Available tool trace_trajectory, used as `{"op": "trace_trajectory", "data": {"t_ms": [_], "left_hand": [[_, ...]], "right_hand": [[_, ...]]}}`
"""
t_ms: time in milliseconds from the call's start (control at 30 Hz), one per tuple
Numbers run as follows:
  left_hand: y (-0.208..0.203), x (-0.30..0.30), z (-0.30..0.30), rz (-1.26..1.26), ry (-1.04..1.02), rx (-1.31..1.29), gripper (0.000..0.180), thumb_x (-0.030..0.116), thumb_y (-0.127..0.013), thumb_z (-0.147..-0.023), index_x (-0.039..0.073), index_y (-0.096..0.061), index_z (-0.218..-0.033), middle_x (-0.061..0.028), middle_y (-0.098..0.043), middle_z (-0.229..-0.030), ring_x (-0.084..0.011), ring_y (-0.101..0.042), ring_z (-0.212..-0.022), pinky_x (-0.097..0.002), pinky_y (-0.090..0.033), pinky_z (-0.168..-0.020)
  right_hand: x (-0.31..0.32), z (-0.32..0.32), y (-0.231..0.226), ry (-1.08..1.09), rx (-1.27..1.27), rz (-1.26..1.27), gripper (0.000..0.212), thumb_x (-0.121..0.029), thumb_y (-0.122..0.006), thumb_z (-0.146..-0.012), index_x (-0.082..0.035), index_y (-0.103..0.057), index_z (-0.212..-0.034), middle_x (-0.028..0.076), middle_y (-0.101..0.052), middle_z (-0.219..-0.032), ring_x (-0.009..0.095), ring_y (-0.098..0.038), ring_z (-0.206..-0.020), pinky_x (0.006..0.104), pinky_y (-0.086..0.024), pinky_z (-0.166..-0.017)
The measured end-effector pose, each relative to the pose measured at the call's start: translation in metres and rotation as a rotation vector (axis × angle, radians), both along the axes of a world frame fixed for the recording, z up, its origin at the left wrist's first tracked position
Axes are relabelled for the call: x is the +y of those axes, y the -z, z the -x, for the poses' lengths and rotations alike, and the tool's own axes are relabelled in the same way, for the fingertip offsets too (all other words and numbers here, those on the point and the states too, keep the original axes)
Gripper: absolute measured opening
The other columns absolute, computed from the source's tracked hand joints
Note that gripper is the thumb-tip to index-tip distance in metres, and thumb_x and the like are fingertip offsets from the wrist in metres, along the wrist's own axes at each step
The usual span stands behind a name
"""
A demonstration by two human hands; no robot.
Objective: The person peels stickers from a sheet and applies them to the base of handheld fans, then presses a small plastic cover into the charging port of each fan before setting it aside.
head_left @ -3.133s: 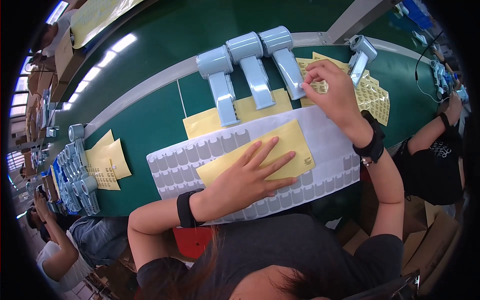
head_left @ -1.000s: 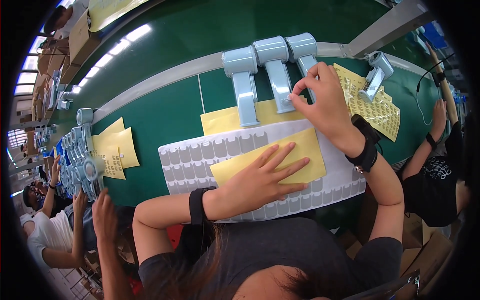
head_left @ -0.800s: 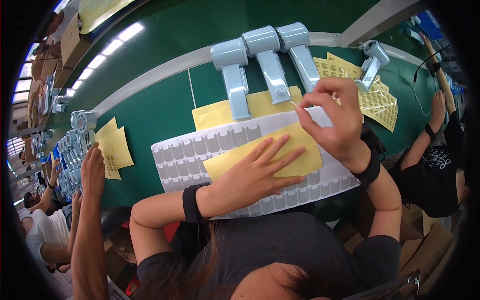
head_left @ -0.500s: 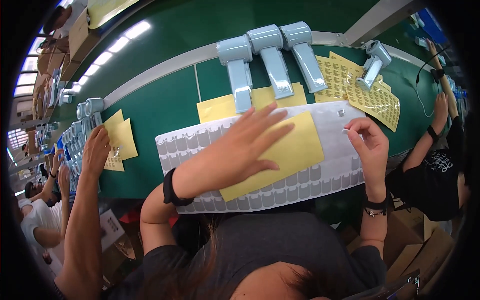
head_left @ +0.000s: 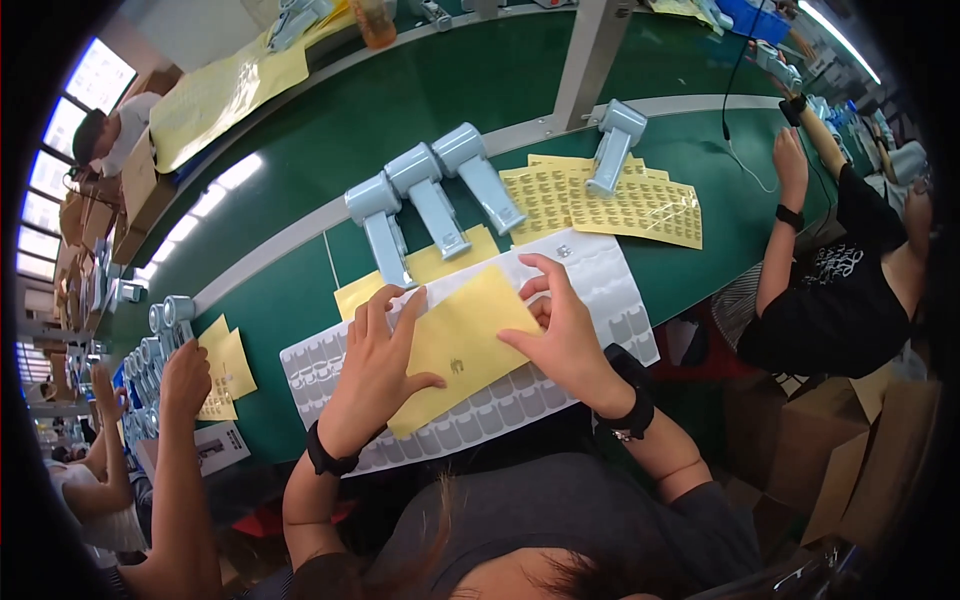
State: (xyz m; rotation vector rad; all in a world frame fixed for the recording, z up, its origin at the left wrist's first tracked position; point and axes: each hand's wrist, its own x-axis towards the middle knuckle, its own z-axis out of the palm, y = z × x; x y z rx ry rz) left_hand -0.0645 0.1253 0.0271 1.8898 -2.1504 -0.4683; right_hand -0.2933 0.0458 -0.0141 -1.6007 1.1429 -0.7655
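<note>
Yellow sheet: the plain yellow sheet [head_left: 462, 325] lies slantwise on the white label sheet [head_left: 612, 275], near the bench's near edge, and is tilted more steeply than half a second ago; its small grey mark now shows between the hands.
Left hand: the left hand [head_left: 372, 362], flat on the yellow sheet in the earliest frame, is now at its left edge, fingers bent, thumb spread widely away and lying over the paper; whether it grips, I cannot tell.
Right hand: the right hand [head_left: 562, 335] pinched a small white piece half a second ago; now its thumb and index finger stand well apart at the sheet's right edge. I cannot tell whether it holds anything.
Blue devices: three pale blue devices [head_left: 420, 195] lie side by side toward the bench's far rail [head_left: 290, 235], handles toward the near edge.
Sticker sheets: the printed yellow sheets [head_left: 645, 210] lie right of them, a fourth device [head_left: 612, 150] across their far edge.
Bench's left part: a co-worker's hand [head_left: 187, 378], out of view in the earliest frame, is at the row of devices [head_left: 145, 375].
</note>
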Motion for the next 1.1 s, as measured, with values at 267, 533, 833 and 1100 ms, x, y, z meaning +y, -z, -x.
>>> {"op": "trace_trajectory", "data": {"t_ms": [267,533,833,1100], "left_hand": [[-0.012,-0.065,0.036,0.211,0.247,0.039,0.064,0.013,-0.079,-0.075,0.002,-0.053,-0.132,-0.0153,-0.054,-0.127,-0.0356,-0.051,-0.118,-0.0449,-0.042,-0.102],[0.053,-0.176,0.124,0.658,0.637,-0.289,0.027,0.011,-0.063,-0.084,-0.005,-0.063,-0.107,-0.0183,-0.062,-0.112,-0.0299,-0.062,-0.106,-0.0383,-0.050,-0.092],[0.020,-0.155,0.113,0.594,0.694,-0.493,0.008,0.007,-0.063,-0.075,0.007,-0.056,-0.074,-0.0041,-0.056,-0.075,-0.0182,-0.060,-0.075,-0.0301,-0.046,-0.067],[-0.008,-0.018,0.087,0.384,0.692,-0.455,0.010,0.014,-0.060,-0.082,0.005,-0.060,-0.085,-0.0148,-0.063,-0.103,-0.0249,-0.061,-0.100,-0.0323,-0.048,-0.077]], "right_hand": [[-0.096,0.141,-0.056,0.373,-0.213,0.225,0.074,0.000,-0.066,-0.089,-0.005,-0.025,-0.151,0.016,-0.070,-0.112,0.016,-0.067,-0.098,0.0257,-0.053,-0.082],[-0.138,0.198,-0.052,0.783,0.553,0.381,0.075,-0.007,-0.067,-0.089,-0.006,-0.025,-0.151,0.015,-0.068,-0.120,0.012,-0.067,-0.101,0.0244,-0.052,-0.081],[-0.176,0.265,-0.027,0.632,0.183,0.317,0.075,0.006,-0.065,-0.082,-0.005,-0.031,-0.147,0.018,-0.060,-0.129,0.022,-0.067,-0.104,0.0302,-0.054,-0.081],[-0.205,0.204,0.031,0.437,0.179,0.258,0.075,-0.006,-0.070,-0.086,-0.006,-0.029,-0.149,0.009,-0.071,-0.098,0.008,-0.063,-0.075,0.0191,-0.043,-0.052]]}}
